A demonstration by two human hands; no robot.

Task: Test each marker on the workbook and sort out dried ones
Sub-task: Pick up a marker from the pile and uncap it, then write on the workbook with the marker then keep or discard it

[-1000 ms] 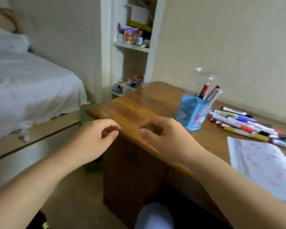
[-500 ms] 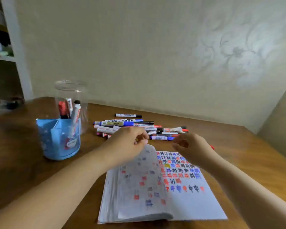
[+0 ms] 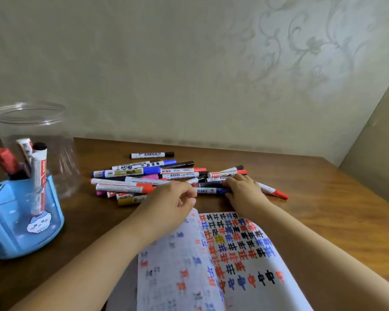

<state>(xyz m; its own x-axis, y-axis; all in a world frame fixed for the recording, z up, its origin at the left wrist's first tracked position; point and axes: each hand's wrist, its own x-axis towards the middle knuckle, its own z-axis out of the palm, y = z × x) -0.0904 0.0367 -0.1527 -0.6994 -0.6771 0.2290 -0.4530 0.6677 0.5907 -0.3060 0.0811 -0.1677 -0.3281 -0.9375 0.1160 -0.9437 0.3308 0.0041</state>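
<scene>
Head view, desk scene. Marker pile (image 3: pixel 166 176) lies at 12 o'clock from the open workbook (image 3: pixel 234 254), spread on the desk (image 3: pixel 323 198). Most markers run 9-to-3, long axes roughly parallel to the desk's back edge; one black-capped marker (image 3: pixel 152 155) sits alone just behind the pile.

Right hand (image 3: pixel 243 191) rests on the pile's right end, fingers reaching down onto a blue marker (image 3: pixel 211 191) that lies 9-to-3 between the two hands; whether it actually pinches it, cannot tell. Left hand (image 3: pixel 173 200) hovers at the pile's front edge, fingers loosely curled, holding nothing visible.

Key relation: blue marker is directly under the right fingertips, its left end pointing toward the left hand. Right hand is nearer, so it is the likely picker; left could take the cap end.

Blue holder (image 3: pixel 20 221) at 9 o'clock holds several upright markers, clear jar (image 3: pixel 32 131) right behind it. Workbook page already carries many coloured test marks. Judged step: picking the next marker to test.
</scene>
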